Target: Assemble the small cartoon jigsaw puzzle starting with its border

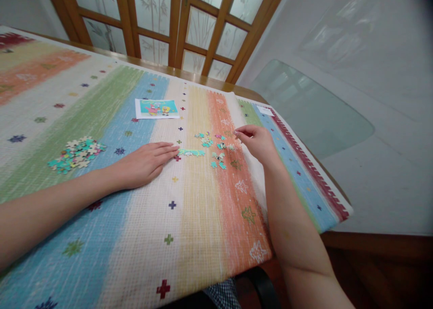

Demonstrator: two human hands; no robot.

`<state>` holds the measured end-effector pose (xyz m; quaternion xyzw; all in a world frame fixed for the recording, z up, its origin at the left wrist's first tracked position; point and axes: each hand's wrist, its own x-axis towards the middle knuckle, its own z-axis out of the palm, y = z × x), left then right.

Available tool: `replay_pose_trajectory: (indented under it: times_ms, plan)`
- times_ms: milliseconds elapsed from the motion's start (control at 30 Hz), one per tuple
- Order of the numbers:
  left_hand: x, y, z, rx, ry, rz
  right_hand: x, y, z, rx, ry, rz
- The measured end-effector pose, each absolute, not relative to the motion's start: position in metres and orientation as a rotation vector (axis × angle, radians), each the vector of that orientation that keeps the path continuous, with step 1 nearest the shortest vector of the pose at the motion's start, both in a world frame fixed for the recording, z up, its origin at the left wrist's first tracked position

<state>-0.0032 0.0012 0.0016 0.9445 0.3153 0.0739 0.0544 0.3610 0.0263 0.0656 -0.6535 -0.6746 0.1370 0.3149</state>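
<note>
My left hand (144,164) lies flat on the tablecloth with its fingers stretched out. Its fingertips touch the left end of a short joined strip of jigsaw puzzle (192,152). To the right of that strip, my right hand (255,142) is raised slightly, thumb and forefinger pinched together; whatever is between them is too small to make out. Loose puzzle pieces (219,160) in turquoise, pink and yellow lie scattered between the two hands. A larger heap of puzzle pieces (77,154) sits to the left, beyond my left forearm.
A small cartoon picture card (157,109) lies past my left hand. The striped tablecloth (199,219) covers the table, and a white slip of paper (265,111) rests near its far right edge. Wood-framed glass doors (182,25) stand behind; a chair arm (262,286) is below the front edge.
</note>
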Motion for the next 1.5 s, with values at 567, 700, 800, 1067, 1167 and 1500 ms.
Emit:
replay_pose_trajectory:
  times_ms: [567,700,800,1067,1167,1500]
  plan:
    - [-0.003,0.002,0.001,2.855,0.941,0.240,0.351,0.014,0.076,-1.659,-2.190,0.799]
    - [-0.003,0.002,0.001,2.856,0.946,0.238,0.337,0.007,0.076,-1.583,-2.420,1.058]
    - [-0.003,0.002,0.001,2.866,0.951,0.243,0.332,0.007,0.072,-1.600,-2.447,1.046]
    - [-0.003,0.002,0.001,2.873,0.954,0.244,0.340,0.008,0.072,-1.679,-2.424,0.798]
    - [-0.003,0.001,0.001,2.871,0.956,0.245,0.346,0.009,0.074,-1.729,-2.391,0.740]
    - [-0.003,0.001,0.002,2.869,0.949,0.223,0.341,0.007,0.074,-1.672,-2.441,0.979]
